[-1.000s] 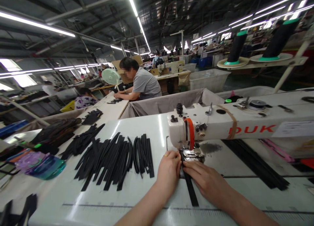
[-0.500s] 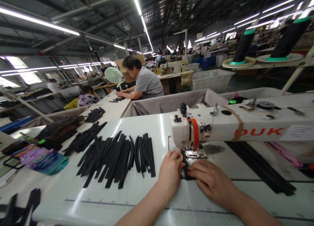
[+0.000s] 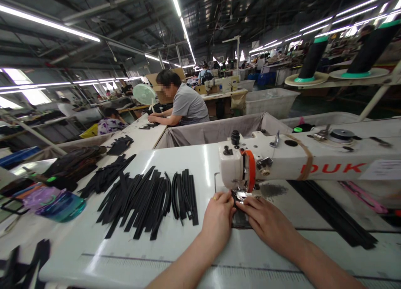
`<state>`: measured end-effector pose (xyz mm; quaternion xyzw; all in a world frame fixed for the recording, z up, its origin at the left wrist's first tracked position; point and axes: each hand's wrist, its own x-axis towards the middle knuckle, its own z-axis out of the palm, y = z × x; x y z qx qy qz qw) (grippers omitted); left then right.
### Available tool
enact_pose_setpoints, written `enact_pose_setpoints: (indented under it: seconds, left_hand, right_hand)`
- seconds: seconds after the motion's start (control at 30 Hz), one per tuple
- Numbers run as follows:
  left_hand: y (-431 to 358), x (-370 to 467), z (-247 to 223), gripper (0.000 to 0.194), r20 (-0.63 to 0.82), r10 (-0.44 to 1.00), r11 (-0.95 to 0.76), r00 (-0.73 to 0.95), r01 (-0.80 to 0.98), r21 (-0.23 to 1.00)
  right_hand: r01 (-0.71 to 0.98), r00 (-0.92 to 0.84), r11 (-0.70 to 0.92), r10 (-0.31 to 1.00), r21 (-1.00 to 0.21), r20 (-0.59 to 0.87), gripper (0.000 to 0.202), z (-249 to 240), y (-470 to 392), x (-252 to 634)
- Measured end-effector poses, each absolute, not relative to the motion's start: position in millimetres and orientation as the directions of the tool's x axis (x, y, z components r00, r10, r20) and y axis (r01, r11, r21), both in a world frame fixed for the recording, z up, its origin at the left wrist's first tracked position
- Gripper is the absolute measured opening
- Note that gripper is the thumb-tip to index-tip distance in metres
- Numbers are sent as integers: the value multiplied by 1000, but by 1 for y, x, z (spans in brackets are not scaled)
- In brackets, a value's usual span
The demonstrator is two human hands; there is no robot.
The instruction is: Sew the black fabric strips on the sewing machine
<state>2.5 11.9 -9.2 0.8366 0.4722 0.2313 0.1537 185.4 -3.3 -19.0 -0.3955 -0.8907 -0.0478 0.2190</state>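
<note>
A white sewing machine (image 3: 230, 170) with an orange guard stands over its metal plate. Under its needle area lies a black fabric strip (image 3: 234, 196), mostly covered by my fingers. My left hand (image 3: 219, 216) is closed on the strip's left side, fingers curled beside the presser foot. From the right, my right hand (image 3: 266, 222) presses its fingertips together against the same strip, just before the foot. Left of my hands, several cut black strips (image 3: 147, 201) lie in a row on the pale tabletop (image 3: 175, 247), a smaller bunch (image 3: 184, 197) nearest me.
More black strips (image 3: 332, 214) lie beneath the machine arm. A purple-and-blue jug (image 3: 59, 203) stands at the left. Thread cones (image 3: 313, 57) rise at the right. A co-worker in grey (image 3: 189, 103) sits beyond a cloth-lined bin (image 3: 216, 130). A ruler scale (image 3: 150, 262) runs along the front.
My right hand has moved forward, closer to the presser foot. The strip has gone further in, and less of it shows in front. My left hand stays nearly in place.
</note>
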Motion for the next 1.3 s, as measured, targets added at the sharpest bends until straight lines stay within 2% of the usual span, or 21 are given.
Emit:
enact_pose_setpoints:
  seconds: [0.37,0.7,1.0,1.17,1.3]
  left_hand:
    - [11,3,-15,22,312,839,-543,445,707,453]
    - [11,8,-16,23,255,875,-483,411,780,399]
    - [14,8,-21,22,269,843,-536,465,767,353]
    - [19,-5,-4,19,250,833,-554,494,748,366]
    - [58,-16,10,17,253,810,-586,529,735,340]
  right_hand:
    - [728,-584,681,677,-79,449,35,-25,-3,186]
    - [749,-563,658,696,-81,446,41,-29,-2,185]
    - [753,-555,652,704,-94,443,41,-27,-3,185]
    - [749,-556,656,698,-91,451,39,-30,-4,187]
    - [755,-539,653,671,-62,510,39,-34,-4,188]
